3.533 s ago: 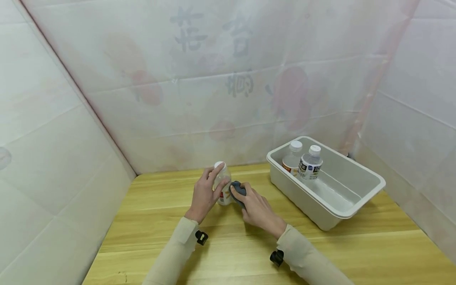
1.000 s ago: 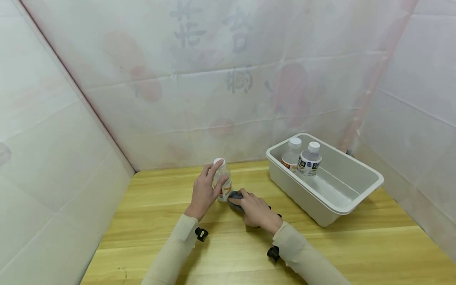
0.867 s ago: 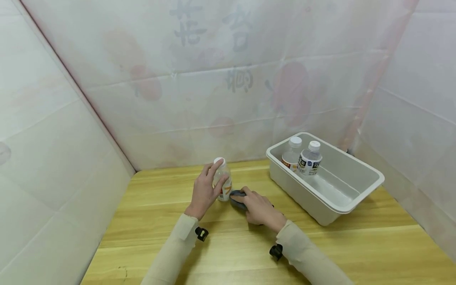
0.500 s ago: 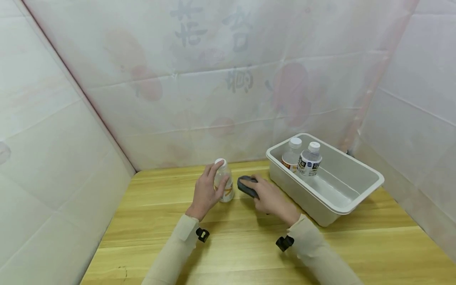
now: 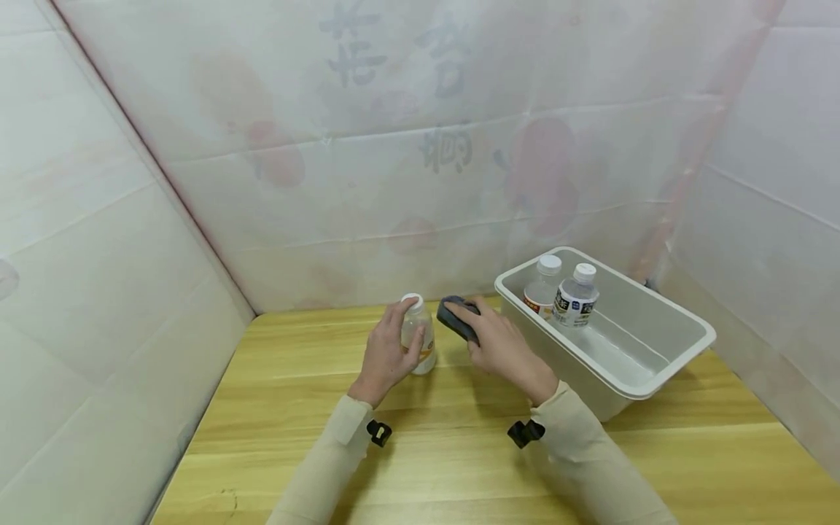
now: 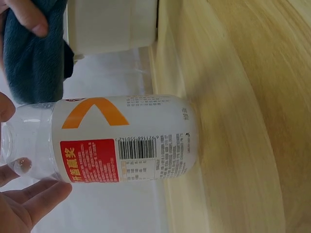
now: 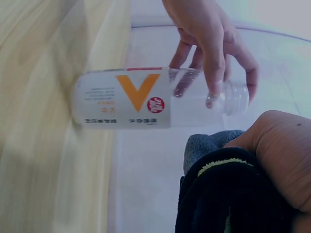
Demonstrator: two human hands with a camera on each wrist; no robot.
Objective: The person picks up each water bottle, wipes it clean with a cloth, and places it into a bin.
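A clear plastic bottle with a white-and-orange label [image 5: 418,343] stands upright near the wooden desk's [image 5: 459,467] back edge, left hand [image 5: 387,354] fingers curled round it. Right hand [image 5: 502,346] pinches a dark grey-blue cloth [image 5: 456,319] just beside it. A white plastic tub [image 5: 656,364] at the right edge holds two capped bottles [image 5: 564,295].

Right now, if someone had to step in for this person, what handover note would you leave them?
Left hand: holds the bottle upright on the table, fingers round its neck.
Right hand: grips the cloth, raised beside the bottle's cap, not touching the bottle.
Bin: right of the hands, with two capped bottles standing in its far end.
Done: those two sit in the bin.
Left: probably to finish with the cloth on the held bottle, then set it in the bin beside the others.
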